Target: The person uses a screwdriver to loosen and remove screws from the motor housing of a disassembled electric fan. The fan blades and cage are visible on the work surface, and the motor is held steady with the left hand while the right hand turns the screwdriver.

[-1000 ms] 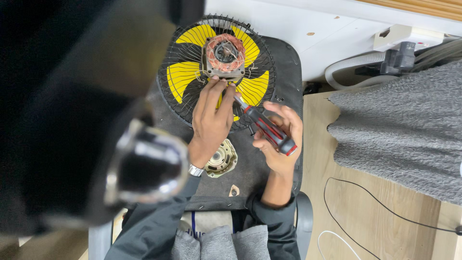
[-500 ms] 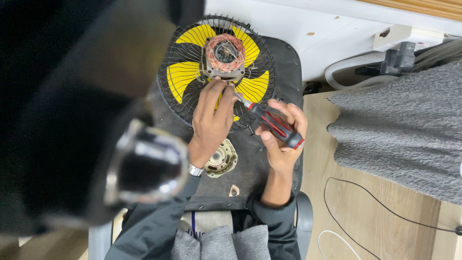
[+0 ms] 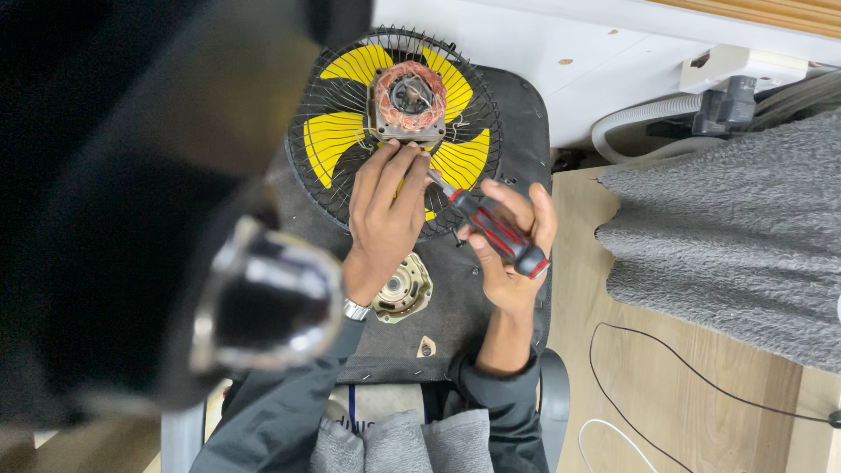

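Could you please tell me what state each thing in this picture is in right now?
Fan: lying flat on the dark mat, yellow blades inside the wire guard.
Motor: uncovered, copper windings showing.
Metal motor cover: off, lying on the mat beside the left wrist.
Screwdriver: gripped, tip pointing at the fan below the motor.
Left hand: resting flat on the guard.
Right hand: closed around the screwdriver handle.

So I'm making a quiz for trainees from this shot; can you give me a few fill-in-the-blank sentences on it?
1. The right hand holds a red and black ____.
2. The fan blades behind the wire guard are coloured ____.
3. The left hand rests on the guard just below the copper-wound ____.
4. A round metal motor cover lies beside the left ____.

Missing words: screwdriver; yellow; motor; wrist
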